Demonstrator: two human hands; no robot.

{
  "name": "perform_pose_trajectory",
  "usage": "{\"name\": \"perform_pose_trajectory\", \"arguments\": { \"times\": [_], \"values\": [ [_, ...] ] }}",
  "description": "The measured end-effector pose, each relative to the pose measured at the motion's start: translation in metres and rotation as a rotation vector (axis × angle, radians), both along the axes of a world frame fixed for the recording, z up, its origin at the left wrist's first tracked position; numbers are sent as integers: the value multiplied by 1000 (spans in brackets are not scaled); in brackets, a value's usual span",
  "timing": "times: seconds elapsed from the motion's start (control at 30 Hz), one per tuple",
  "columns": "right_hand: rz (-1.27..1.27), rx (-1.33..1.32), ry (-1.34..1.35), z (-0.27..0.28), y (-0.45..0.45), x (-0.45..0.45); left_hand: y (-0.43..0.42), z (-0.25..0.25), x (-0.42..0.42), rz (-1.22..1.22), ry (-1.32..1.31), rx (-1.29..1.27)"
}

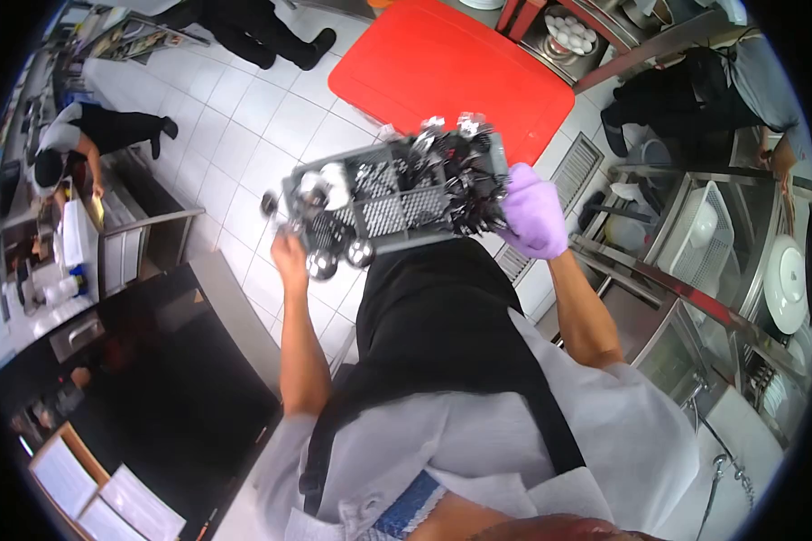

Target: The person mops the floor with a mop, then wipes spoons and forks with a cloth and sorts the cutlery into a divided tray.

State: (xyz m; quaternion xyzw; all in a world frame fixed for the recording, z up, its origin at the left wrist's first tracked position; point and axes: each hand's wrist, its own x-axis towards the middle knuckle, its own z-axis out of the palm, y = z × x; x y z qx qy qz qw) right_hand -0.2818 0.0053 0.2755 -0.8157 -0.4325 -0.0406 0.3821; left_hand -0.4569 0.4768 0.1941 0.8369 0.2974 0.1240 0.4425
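Observation:
A grey cutlery basket (395, 212) with several compartments is held up in front of my black apron, between both hands. Shiny spoons and forks (465, 167) crowd its right side. Round spoon or ladle heads (323, 263) stick out over the front left corner, and white pieces lie at the back left. My left hand (289, 257), bare, is closed at the basket's left end. At the opposite end my right hand (532, 215), covered by a purple glove or cloth, grips the side; its fingers are largely hidden. Some of the cutlery is blurred.
A large red lid or tabletop (451, 68) lies just beyond the basket. To the right stand metal racks with a white basket (699, 225) and plates (785, 284). Co-workers stand at the left counter (153, 221), far back and right. A floor drain (576, 171) crosses the tiles.

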Motion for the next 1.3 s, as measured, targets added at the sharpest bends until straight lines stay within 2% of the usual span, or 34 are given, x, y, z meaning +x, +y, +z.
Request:
{"name": "perform_pose_trajectory", "arguments": {
  "times": [0.03, 0.07, 0.1, 0.13, 0.17, 0.23, 0.33, 0.37, 0.4, 0.5, 0.6, 0.7, 0.73, 0.77, 0.8, 0.83, 0.87, 0.93, 0.97, 1.0, 1.07, 1.13, 1.2, 1.23, 1.3],
  "values": [
    [4, -79, -57, 6, -4, -11, -5, 20, 21, -42, 105, 36],
    [-35, -155, -44, 4, -5, -33, -1, 18, 28, -99, 52, 55],
    [-88, -235, -53, 2, -7, -54, 13, -1, 31, -141, 92, 5],
    [-160, -325, -52, -1, -6, -74, 15, 1, 39, -261, 48, 127],
    [-235, -410, -40, -3, -7, -82, 10, 3, 61, -306, 123, 178],
    [-376, -580, -16, -14, 5, -113, 19, -10, 87, -450, 54, 278],
    [-499, -739, 27, -26, 36, -163, 30, -27, 102, -583, 60, 322],
    [-522, -755, 35, -30, 44, -172, 39, -34, 100, -630, 60, 353],
    [-552, -777, 50, -40, 44, -163, 29, -57, 145, -651, 66, 292],
    [-628, -719, 78, -51, 54, -183, 34, -66, 160, -743, 4, 244],
    [-689, -288, -44, -49, 59, -202, 37, -62, 176, -786, 14, 275],
    [-962, -2, 399, -81, 33, -296, 37, -65, 157, -779, 221, 114],
    [-1035, -121, 542, -75, 30, -334, 49, -88, 147, -834, 28, 137],
    [-1110, -239, 684, -69, 29, -371, 79, -142, 144, -794, 52, 67],
    [-1161, -361, 654, -69, 28, -392, 98, -166, 135, -1034, -450, 441],
    [-1209, -487, 626, -68, 26, -411, 94, -135, 128, -910, -165, 194],
    [-1252, -611, 603, -65, 23, -427, 98, -120, 149, -874, -102, 177],
    [-1401, -139, 775, -68, 20, -503, 73, -110, 140, -928, -123, 185],
    [-1392, 630, 807, -59, 28, -540, 58, -104, 132, -967, -122, 196],
    [-1274, 1093, 421, -37, 53, -561, 52, -101, 121, -1000, -111, 209],
    [-1251, 1184, -80, -4, 75, -616, 30, -92, 91, -1091, -51, 231],
    [-1362, 1100, -106, 14, 101, -684, 28, -101, 63, -1169, 21, 285],
    [-1716, 897, 140, 62, 141, -727, 17, -106, 25, -1229, 79, 349],
    [-2189, 564, 305, 118, 167, -731, 9, -106, 4, -1250, 105, 385],
    [-2287, 755, -28, 88, 197, -811, -20, -102, -37, -1303, 134, 436]
  ]
}}
